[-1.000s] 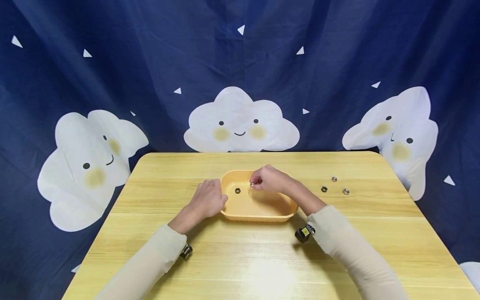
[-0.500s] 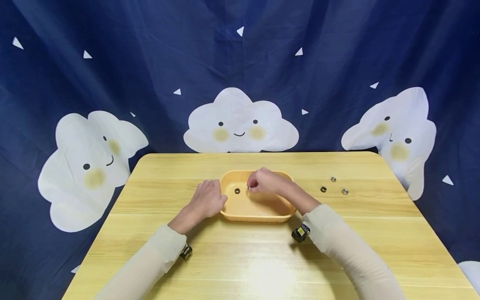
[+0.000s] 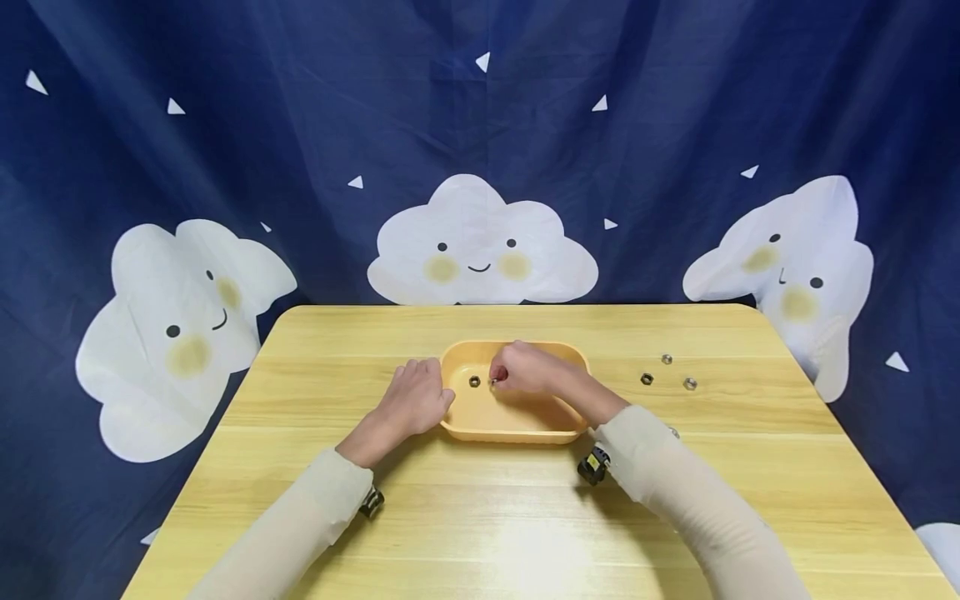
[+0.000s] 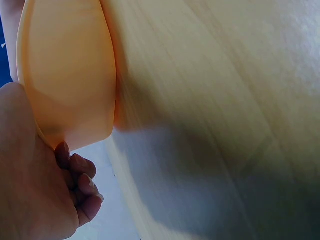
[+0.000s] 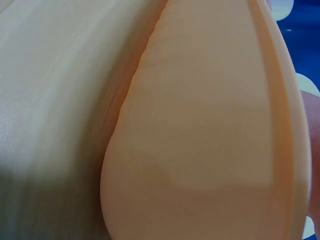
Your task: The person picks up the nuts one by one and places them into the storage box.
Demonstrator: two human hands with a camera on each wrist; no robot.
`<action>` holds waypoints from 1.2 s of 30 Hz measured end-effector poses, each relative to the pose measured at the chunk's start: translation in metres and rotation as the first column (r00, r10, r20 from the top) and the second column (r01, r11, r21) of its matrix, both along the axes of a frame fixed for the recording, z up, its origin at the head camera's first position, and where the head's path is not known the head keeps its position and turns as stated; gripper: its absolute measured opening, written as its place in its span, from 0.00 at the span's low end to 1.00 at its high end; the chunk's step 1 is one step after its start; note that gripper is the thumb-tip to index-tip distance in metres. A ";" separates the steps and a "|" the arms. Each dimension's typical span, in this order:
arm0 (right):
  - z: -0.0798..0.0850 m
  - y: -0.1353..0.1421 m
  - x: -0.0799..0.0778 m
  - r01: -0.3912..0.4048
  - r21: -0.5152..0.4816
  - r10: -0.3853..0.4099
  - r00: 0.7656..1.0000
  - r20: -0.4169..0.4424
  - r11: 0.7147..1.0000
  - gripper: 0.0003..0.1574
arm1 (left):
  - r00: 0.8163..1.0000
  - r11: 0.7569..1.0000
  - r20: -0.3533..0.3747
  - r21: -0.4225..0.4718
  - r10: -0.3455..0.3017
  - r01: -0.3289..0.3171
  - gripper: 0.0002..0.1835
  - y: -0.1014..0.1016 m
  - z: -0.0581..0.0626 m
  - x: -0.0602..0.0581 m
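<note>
An orange-yellow plastic basin point(image 3: 517, 421) sits on the wooden table. My left hand point(image 3: 420, 393) grips its left end, thumb over the rim; in the left wrist view that hand point(image 4: 40, 185) has its fingers curled at the basin's end wall point(image 4: 75, 75). Inside the basin, my right hand point(image 3: 525, 367) pinches a small silvery nut point(image 3: 493, 382) low over the floor, partly hidden by the fingers. A dark hex nut point(image 3: 475, 382) lies just left of it. The right wrist view is mostly the basin's outer side point(image 5: 200, 125), with only an edge of the hand point(image 5: 314, 150) showing.
Right of the basin on the table point(image 3: 480, 508) lie a dark nut point(image 3: 647, 379) and two silvery nuts, one farther back point(image 3: 667, 359) and one to the right point(image 3: 690, 384). Another silvery nut point(image 3: 674, 432) peeks out beside the right sleeve. A blue cloud-patterned curtain point(image 3: 480, 100) hangs behind.
My right hand has moved left and lower into the basin with the nut, closer to the dark nut. A nut beside the right sleeve has come into view. The left hand stays put.
</note>
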State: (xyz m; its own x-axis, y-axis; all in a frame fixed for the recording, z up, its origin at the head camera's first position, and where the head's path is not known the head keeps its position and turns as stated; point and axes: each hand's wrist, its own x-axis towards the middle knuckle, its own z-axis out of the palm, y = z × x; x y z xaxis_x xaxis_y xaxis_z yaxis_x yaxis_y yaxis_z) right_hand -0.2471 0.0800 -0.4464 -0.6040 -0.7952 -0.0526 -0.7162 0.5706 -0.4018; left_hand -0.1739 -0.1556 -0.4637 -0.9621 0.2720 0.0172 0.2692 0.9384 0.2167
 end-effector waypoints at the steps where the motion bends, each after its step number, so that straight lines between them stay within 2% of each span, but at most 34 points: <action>1: 0.000 -0.001 0.000 0.001 0.001 -0.001 1.000 -0.001 1.000 0.06 | 1.000 1.000 0.002 0.000 0.000 0.000 0.13 0.000 0.000 0.000; 11: -0.005 -0.007 0.001 -0.001 0.022 0.000 1.000 0.028 1.000 0.11 | 1.000 1.000 0.016 0.003 0.001 -0.001 0.13 0.000 0.000 0.001; 21: -0.004 -0.009 0.002 -0.023 0.020 0.022 0.999 0.034 1.000 0.09 | 1.000 1.000 0.003 0.004 -0.001 0.001 0.13 0.000 -0.001 0.000; 36: -0.006 -0.012 0.004 0.064 0.050 -0.067 0.996 0.051 0.997 0.08 | 1.000 1.000 0.014 -0.004 0.006 -0.006 0.13 0.001 0.002 0.001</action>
